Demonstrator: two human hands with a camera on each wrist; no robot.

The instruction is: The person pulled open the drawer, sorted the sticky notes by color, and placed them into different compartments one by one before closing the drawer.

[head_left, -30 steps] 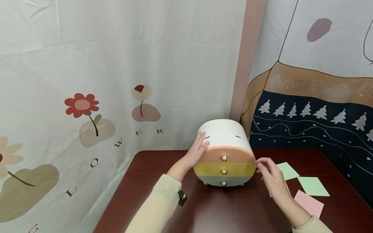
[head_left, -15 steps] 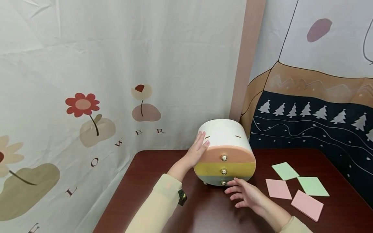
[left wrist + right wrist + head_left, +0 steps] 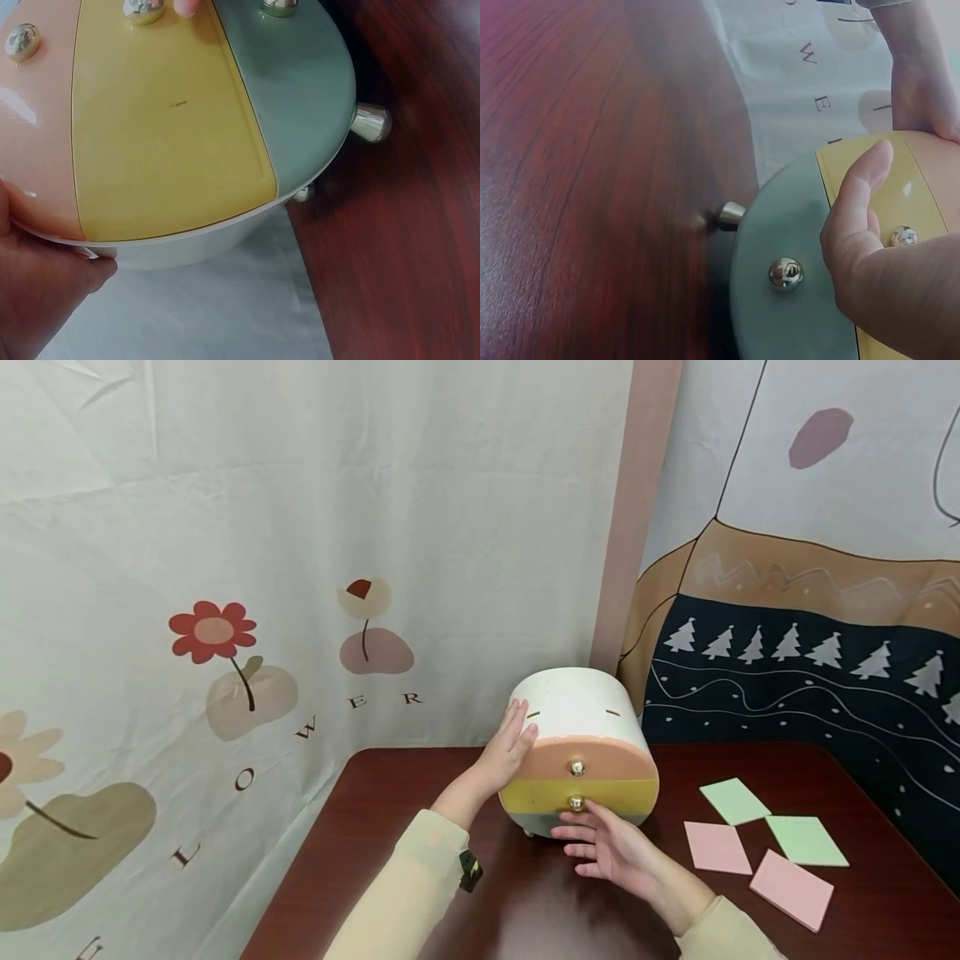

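Observation:
A small rounded drawer cabinet [image 3: 573, 697] stands on the table, white on top with orange, yellow and grey-green drawer fronts and round metallic knobs. All three drawers sit closed. My left hand [image 3: 501, 762] rests against its left side with fingers extended. The right hand [image 3: 618, 856] is in front of the cabinet, fingers spread, its index fingertip right beside the yellow drawer's knob [image 3: 576, 802]. In the left wrist view one fingertip [image 3: 185, 6] shows next to that knob. The grey-green drawer's knob [image 3: 786, 274] is visible in the right wrist view, but hidden behind the hand in the head view.
Right of the cabinet lie two green paper squares [image 3: 735, 801] and two pink ones [image 3: 717, 847], the nearer pink one looking like a thicker pad. Printed curtains hang behind the dark red table [image 3: 405, 793]. Short metallic feet [image 3: 371, 122] support the cabinet.
My right hand has left the cabinet's right side, passing down and left past the bottom knob, then up to the yellow drawer's knob. The pink squares are uncovered. The left hand stays put.

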